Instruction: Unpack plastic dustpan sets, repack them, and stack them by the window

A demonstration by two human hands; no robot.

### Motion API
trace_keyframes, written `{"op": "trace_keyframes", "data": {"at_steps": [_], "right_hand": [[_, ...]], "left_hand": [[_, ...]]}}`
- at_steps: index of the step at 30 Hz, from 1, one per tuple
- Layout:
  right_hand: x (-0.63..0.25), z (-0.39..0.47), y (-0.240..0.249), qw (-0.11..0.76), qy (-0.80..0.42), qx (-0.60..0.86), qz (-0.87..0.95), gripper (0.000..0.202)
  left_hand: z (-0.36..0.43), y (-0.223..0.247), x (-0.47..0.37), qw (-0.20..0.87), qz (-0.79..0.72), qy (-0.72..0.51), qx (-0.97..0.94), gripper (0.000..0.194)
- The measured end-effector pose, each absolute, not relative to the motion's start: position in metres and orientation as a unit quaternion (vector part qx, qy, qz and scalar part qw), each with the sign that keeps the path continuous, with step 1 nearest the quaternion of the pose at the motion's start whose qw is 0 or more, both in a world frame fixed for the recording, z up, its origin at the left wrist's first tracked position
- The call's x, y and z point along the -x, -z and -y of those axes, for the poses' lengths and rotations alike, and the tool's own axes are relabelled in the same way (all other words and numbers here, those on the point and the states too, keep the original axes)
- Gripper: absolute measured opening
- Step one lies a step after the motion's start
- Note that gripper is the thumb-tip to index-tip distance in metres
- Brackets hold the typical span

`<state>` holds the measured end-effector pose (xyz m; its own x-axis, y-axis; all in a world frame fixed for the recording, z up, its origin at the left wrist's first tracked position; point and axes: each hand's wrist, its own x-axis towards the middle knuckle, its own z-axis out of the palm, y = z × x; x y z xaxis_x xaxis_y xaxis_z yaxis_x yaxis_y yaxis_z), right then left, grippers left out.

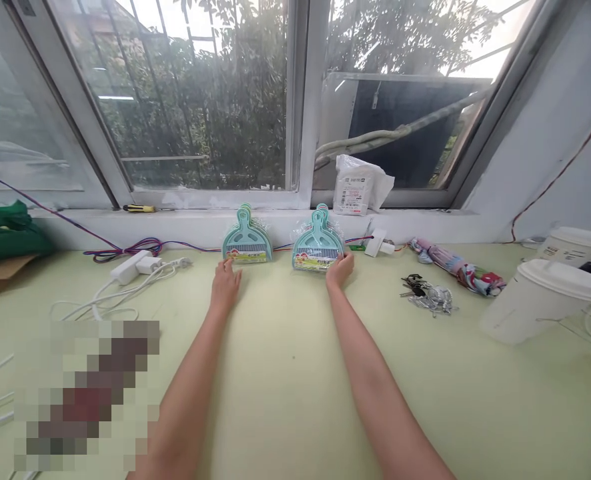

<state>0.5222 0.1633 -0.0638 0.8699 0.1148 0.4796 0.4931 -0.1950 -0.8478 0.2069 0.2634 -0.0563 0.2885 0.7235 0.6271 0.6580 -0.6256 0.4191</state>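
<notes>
Two light green mini dustpan-and-brush sets in clear plastic wrap lean upright against the wall below the window. My left hand (225, 283) lies by the lower left corner of the left dustpan set (247, 237), its fingertips at the edge and its fingers loosely apart. On the right dustpan set (318, 241), my right hand (340, 269) grips the lower right corner, with the thumb side against the wrap. Each set shows a yellow-green printed label and striped brush bristles; further handles show behind the front ones.
A white plastic package (356, 190) and a screwdriver (145, 209) lie on the sill. Around the table (285, 400) are a white charger (131, 267) with cables, keys (428, 295), a folded umbrella (458, 268) and a lidded white cup (540, 303). A blurred patch covers the lower left.
</notes>
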Motion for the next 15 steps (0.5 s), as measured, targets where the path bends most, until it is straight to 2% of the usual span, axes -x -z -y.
{"op": "trace_keyframes", "data": {"at_steps": [2,4,8,11,13,15], "right_hand": [[-0.507,-0.152,0.061,0.616,0.138,0.741,0.228,0.028],[-0.492,-0.136,0.058,0.616,0.112,0.735,0.261,0.026],[-0.462,-0.096,0.057,0.607,0.050,0.725,0.322,0.022],[-0.445,-0.062,0.059,0.600,-0.008,0.714,0.361,0.020],[-0.435,-0.040,0.060,0.598,-0.036,0.711,0.367,0.020],[-0.426,-0.019,0.060,0.602,-0.017,0.715,0.357,0.020]], "left_hand": [[-0.247,0.055,-0.209,0.072,-0.406,-0.426,-0.805,0.040],[-0.229,0.055,-0.214,0.150,-0.371,-0.439,-0.805,0.046],[-0.193,0.050,-0.232,0.436,-0.337,-0.447,-0.705,0.060],[-0.165,0.044,-0.243,0.641,-0.291,-0.326,-0.631,0.055],[-0.149,0.042,-0.246,0.684,-0.271,-0.266,-0.623,0.050],[-0.134,0.044,-0.246,0.689,-0.282,-0.279,-0.607,0.046]]}}
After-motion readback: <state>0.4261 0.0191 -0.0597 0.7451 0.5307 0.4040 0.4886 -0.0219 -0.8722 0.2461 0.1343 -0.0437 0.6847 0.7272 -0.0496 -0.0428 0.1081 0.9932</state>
